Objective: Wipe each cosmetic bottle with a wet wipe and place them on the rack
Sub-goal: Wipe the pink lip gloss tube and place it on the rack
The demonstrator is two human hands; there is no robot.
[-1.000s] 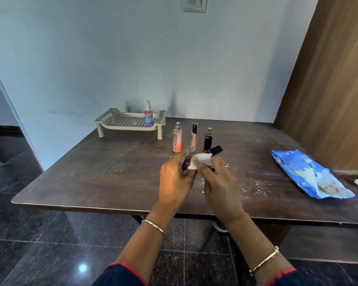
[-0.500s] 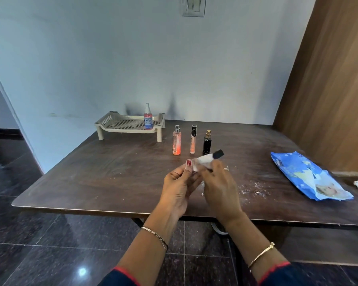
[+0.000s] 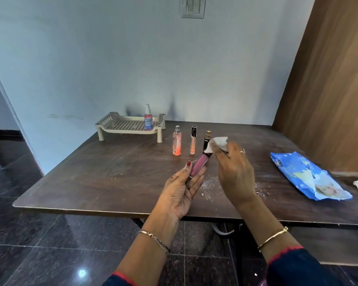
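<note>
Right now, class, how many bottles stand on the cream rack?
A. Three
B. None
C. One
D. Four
C: only the pump bottle stands on the rack; three others stand on the table, and a pink tube is in the left hand.

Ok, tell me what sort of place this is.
Probably a room in a home: a dark brown wooden table against a plain pale blue wall, a wall switch plate, and glossy black stone floor tiles.
</note>
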